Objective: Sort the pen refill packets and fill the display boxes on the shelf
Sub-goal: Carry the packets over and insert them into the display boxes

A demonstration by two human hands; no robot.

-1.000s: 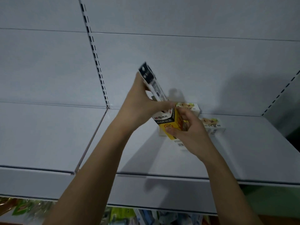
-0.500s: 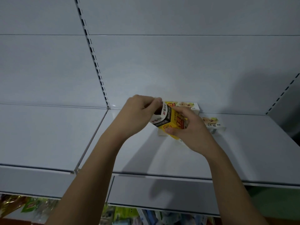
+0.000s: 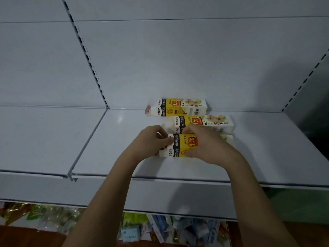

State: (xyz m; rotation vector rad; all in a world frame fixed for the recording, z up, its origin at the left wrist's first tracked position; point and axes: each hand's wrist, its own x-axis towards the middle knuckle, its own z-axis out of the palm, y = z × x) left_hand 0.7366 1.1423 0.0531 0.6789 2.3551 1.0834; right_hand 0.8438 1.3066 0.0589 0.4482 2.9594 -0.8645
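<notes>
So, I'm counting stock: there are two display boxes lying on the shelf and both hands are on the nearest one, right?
Not two: the head view shows three boxes on the shelf, back, middle and nearest. Both the left hand and right hand are on the nearest.

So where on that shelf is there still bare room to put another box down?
Bare shelf lies right of the three boxes up to the side wall, left of them to the seam, and along the front lip. It is crowded mid-shelf, where both hands hold the nearest box, close against the middle box.
</notes>
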